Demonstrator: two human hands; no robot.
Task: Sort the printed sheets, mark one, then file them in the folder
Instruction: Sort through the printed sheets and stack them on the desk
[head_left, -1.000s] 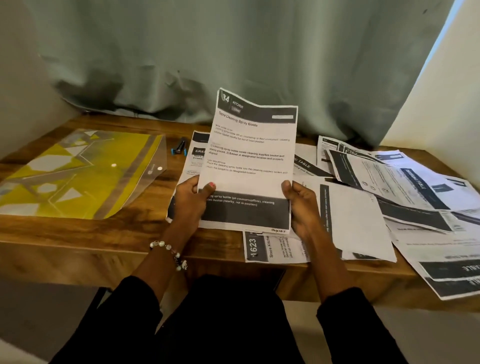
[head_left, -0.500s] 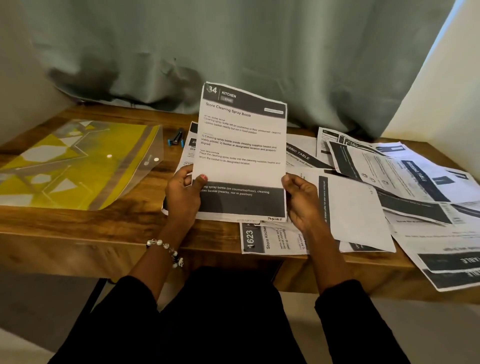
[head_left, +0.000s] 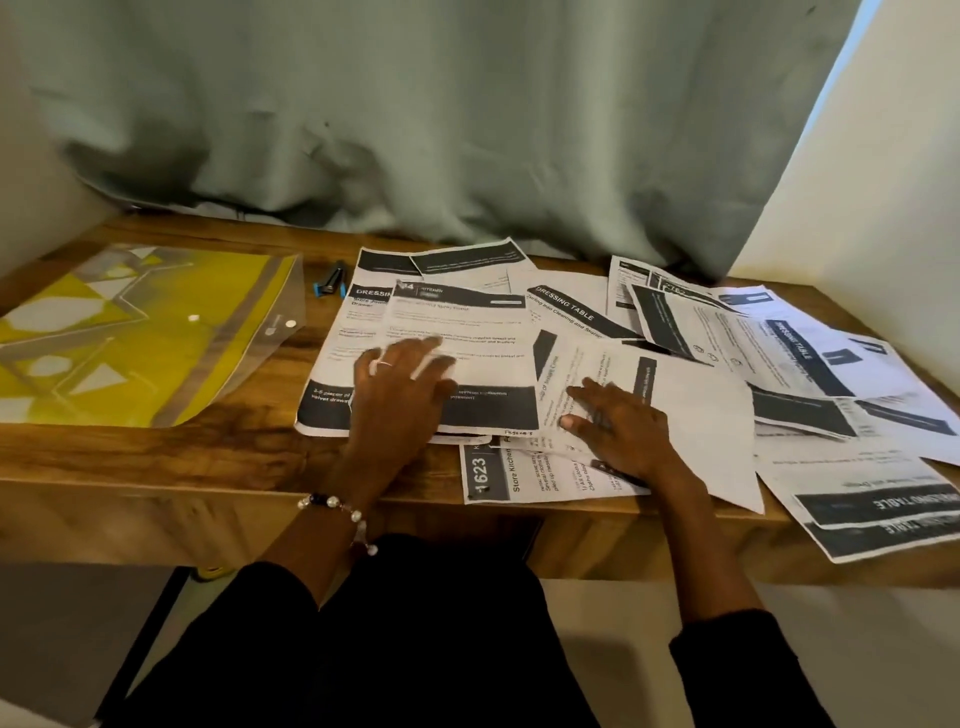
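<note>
Head view has us looking down at a wooden table (head_left: 156, 457) strewn with printed sheets (head_left: 779, 364). We take the kitchen sheet (head_left: 467, 343) as our landmark: it lies flat on a small stack near the table's front edge. Our left hand (head_left: 400, 389) rests on its lower left part, fingers spread and straight, gripping nothing. Just right of it, our right hand (head_left: 618, 431) lies flat on a neighbouring sheet (head_left: 691, 415), fingers extended, also grasping nothing. Well left of the kitchen sheet lies the yellow folder (head_left: 130, 332), closed. Between folder and sheet, toward the curtain (head_left: 467, 114), sits a dark pen (head_left: 330, 283) with blue ends.
</note>
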